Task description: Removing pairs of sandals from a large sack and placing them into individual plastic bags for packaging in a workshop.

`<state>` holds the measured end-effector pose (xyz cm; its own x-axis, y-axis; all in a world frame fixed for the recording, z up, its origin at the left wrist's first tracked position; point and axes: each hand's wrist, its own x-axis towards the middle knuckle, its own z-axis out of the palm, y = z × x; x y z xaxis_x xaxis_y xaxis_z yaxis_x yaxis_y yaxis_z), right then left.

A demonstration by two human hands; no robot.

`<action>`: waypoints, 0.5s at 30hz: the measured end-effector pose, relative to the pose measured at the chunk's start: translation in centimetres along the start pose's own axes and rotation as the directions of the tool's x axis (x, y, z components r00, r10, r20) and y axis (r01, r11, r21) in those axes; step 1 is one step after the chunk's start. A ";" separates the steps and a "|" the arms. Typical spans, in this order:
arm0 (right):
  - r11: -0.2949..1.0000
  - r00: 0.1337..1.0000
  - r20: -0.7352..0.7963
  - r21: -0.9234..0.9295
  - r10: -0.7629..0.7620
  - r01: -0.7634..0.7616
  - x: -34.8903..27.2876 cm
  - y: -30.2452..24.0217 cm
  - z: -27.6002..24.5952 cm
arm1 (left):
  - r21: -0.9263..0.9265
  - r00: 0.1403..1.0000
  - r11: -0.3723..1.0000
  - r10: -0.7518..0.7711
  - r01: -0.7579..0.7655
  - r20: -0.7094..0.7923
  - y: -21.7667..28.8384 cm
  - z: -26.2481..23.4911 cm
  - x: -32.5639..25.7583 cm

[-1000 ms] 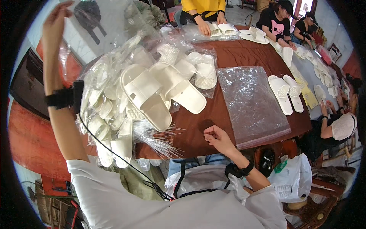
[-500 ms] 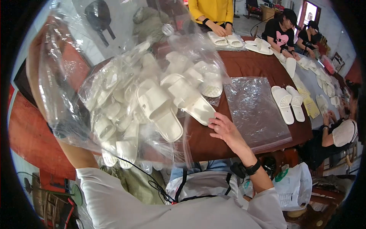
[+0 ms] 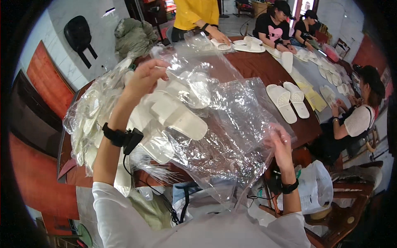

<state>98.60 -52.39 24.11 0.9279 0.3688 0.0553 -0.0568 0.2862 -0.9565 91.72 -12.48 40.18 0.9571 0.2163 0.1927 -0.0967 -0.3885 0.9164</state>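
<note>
The fingers [image 3: 159,69] of the left hand [image 3: 144,78] are pinching closed on the upper edge of a clear plastic bag [image 3: 219,124], lifting it high above the surface [image 3: 256,68]. The fingers [image 3: 276,131] of the right hand [image 3: 281,144] are curling shut around the bag's lower right edge, so the crinkled film is stretching between the two hands and hanging down toward the person's lap. Both wrists are wearing dark bands, the left one [image 3: 122,136] trailing a thin cable. Behind and under the raised film, a heap of white slippers [image 3: 173,111] is lying on the dark red-brown surface, much of it wrapped in a second, bulkier mass of clear plastic [image 3: 91,120] at the left edge of the surface. Further right, well apart from the hands, a pair of white slippers [image 3: 287,101] is lying side by side. At the far end, a person in a yellow top [image 3: 196,12] is handling more slippers, and other people are sitting along the right side. A white carrier bag [image 3: 314,190] is hanging low on the right, near the right forearm.
</note>
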 end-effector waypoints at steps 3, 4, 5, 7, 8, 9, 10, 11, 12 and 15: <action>0.971 0.988 -0.154 -0.236 -0.010 -0.027 0.6 0.2 -3.1 | 0.143 0.992 0.985 0.084 -0.097 0.097 -4.5 1.6 2.6; 0.970 0.987 -0.160 -0.240 -0.007 -0.032 0.8 0.8 -4.5 | 0.212 0.971 0.956 0.166 -0.201 0.172 -5.1 2.4 3.4; 0.984 0.976 -0.217 -0.174 -0.002 -0.036 1.0 1.7 -6.2 | 0.207 0.971 0.958 0.164 -0.199 0.174 -5.7 3.2 3.7; 1.000 0.948 -0.319 -0.018 -0.014 0.008 1.5 3.5 -9.0 | 0.158 0.965 0.976 -0.177 0.148 0.195 -5.4 6.4 4.1; 1.000 0.946 -0.324 -0.024 -0.014 0.007 1.5 4.0 -10.1 | 0.152 0.964 0.977 -0.176 0.147 0.200 -5.9 7.0 4.5; 1.000 0.942 -0.335 -0.008 0.003 -0.006 1.7 4.0 -10.5 | 0.193 0.921 0.951 -0.287 0.242 0.264 -6.7 7.4 4.7; 1.000 0.938 -0.347 0.008 0.019 -0.018 1.8 4.1 -10.8 | 0.239 0.861 0.914 -0.394 0.328 0.322 -7.4 7.7 4.9; 1.000 0.905 -0.424 0.020 0.027 -0.020 2.1 4.4 -10.9 | 0.237 0.861 0.914 -0.394 0.330 0.322 -8.2 7.9 5.1; 1.000 0.903 -0.429 0.018 0.027 -0.022 2.1 4.5 -11.1 | 0.232 0.808 0.913 -0.405 0.335 0.428 -8.9 8.2 5.1; 0.999 0.878 -0.477 0.005 0.042 -0.045 2.2 5.1 -12.2 | 0.220 0.719 0.909 -0.414 0.353 0.558 -10.7 8.6 5.5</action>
<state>104.81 -60.92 15.82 0.9879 -0.0860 -0.1287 -0.1007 0.2738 -0.9565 100.35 -14.86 28.36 0.8806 -0.1835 -0.4369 0.3099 -0.4744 0.8239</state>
